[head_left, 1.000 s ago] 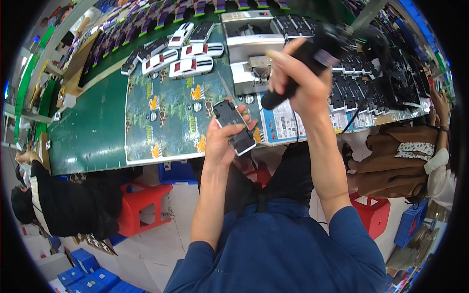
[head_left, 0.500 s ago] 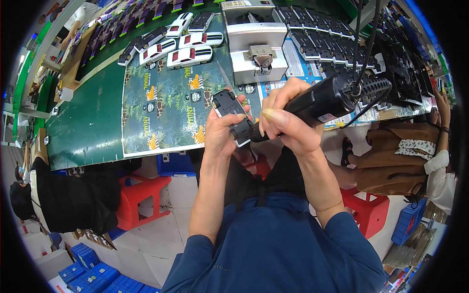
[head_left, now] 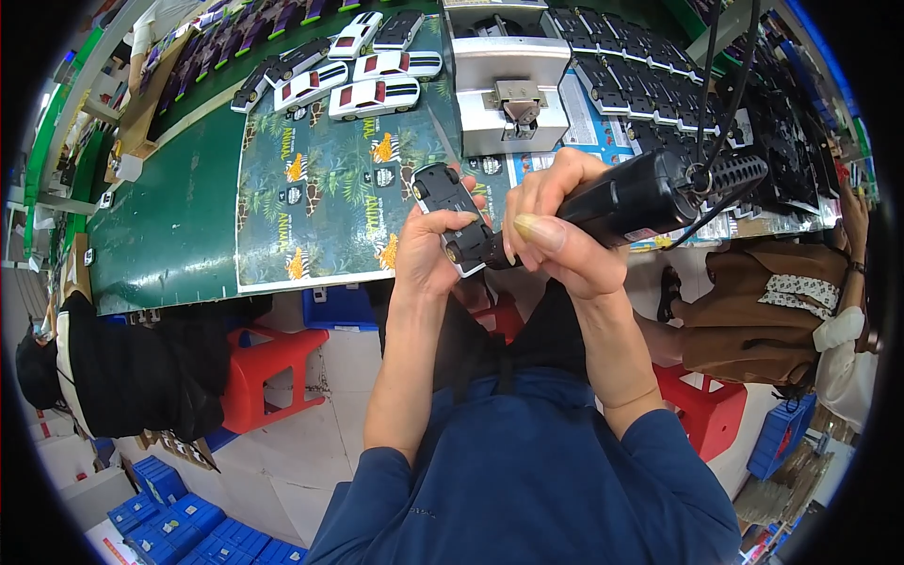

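A toy car (head_left: 446, 200), its black underside facing up, is gripped in my left hand (head_left: 428, 247), with the thumb laid across the chassis. My right hand (head_left: 565, 224) is wrapped round a black corded electric screwdriver (head_left: 629, 200). The driver lies tilted, and its tip meets the near end of the car's underside; my fingers partly hide that spot. Beyond my hands stands a silver metal machine (head_left: 513, 94) with a small bracket on its front. Left of it, several white toy cars (head_left: 375, 97) with dark stripes rest on a printed sheet (head_left: 330, 198).
Rows of cars with black undersides (head_left: 629, 83) fill the bench at the back right. Cables hang down at the right. The green bench (head_left: 165, 226) extends left. Red stools (head_left: 273, 377) stand below, with a person seated at left and another at right. Blue bins (head_left: 179, 527) sit lower left.
The view has shifted slightly, so the bench items appear a little to the right. Both hands keep their hold, and the driver's tip stays at the car's near end.
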Tool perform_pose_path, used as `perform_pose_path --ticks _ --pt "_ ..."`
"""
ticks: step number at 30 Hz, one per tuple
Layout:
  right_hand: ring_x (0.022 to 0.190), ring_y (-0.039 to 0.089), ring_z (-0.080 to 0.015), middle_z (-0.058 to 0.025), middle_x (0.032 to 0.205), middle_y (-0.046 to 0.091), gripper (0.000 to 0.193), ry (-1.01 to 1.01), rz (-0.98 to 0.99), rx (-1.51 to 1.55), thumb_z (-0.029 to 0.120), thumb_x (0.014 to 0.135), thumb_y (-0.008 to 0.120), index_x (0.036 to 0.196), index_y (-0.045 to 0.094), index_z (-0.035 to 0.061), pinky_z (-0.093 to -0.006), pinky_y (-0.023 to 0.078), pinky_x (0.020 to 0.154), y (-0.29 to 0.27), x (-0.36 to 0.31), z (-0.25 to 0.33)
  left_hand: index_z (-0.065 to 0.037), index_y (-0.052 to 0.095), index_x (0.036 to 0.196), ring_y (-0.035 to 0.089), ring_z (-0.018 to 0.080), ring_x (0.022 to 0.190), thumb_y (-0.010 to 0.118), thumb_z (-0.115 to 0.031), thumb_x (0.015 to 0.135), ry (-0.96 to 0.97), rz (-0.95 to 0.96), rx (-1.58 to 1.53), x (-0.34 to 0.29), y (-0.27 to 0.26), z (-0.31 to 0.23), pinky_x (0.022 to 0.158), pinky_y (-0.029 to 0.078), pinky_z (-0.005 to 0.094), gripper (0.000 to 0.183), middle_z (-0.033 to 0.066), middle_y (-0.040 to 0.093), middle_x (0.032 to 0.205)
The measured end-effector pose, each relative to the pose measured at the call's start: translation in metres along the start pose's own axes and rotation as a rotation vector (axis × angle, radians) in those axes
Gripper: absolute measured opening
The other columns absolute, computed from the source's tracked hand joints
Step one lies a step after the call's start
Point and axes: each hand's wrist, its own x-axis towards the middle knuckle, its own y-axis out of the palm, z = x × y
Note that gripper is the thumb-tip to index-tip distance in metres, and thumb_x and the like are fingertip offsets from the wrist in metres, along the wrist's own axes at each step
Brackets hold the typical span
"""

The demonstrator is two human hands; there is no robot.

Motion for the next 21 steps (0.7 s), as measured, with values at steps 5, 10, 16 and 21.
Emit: perform_pose_path --ticks 5,10,16,21 --pt "0.045 0.049 -0.0139 -0.0074 0.058 0.051 0.019 0.015 -0.019 -0.004 0.004 0.080 0.065 0.076 0.047 0.0031 -0.0291 0.047 0.048 0.003 -0.001 0.002 -0.001 0.049 0.129 0.066 0.0252 0.095 0.056 0.016 0.070 -0.013 -0.022 -0.010 -0.001 0.002 -0.001 0.077 0.060 0.0423 0.062 0.0134 0.059 0.114" --pt "0.045 0.049 -0.0141 -0.0076 0.058 0.051 0.020 -0.011 -0.013 0.008 0.005 0.080 0.066 0.076 0.047 0.0029 -0.0291 0.046 0.048 0.003 -0.002 0.004 0.000 0.049 0.128 0.066 0.0247 0.094 0.055 0.016 0.071 -0.011 -0.029 0.020 -0.001 0.003 -0.002 0.077 0.060 0.0424 0.060 0.0132 0.060 0.113" --pt "0.053 0.053 -0.0130 -0.0066 0.064 0.057 0.017 0.029 -0.019 -0.044 0.004 0.079 0.071 0.083 0.054 0.0030 -0.0284 0.047 0.056 0.004 -0.015 0.016 -0.001 0.054 0.125 0.067 0.0193 0.085 0.067 0.000 0.083 0.057 0.018 0.264 -0.004 0.021 -0.014 0.072 0.057 0.0344 0.044 0.0087 0.065 0.100" --pt "0.052 0.050 -0.0154 -0.0054 0.063 0.050 0.016 -0.095 -0.056 -0.014 0.011 0.085 0.061 0.092 0.050 0.0025 -0.0304 0.048 0.055 0.000 -0.018 0.031 -0.001 0.061 0.109 0.063 0.0240 0.082 0.084 -0.046 0.069 1.000 0.317 1.784 0.025 0.017 -0.064 0.070 0.051 0.0350 0.064 0.0106 0.064 0.093"
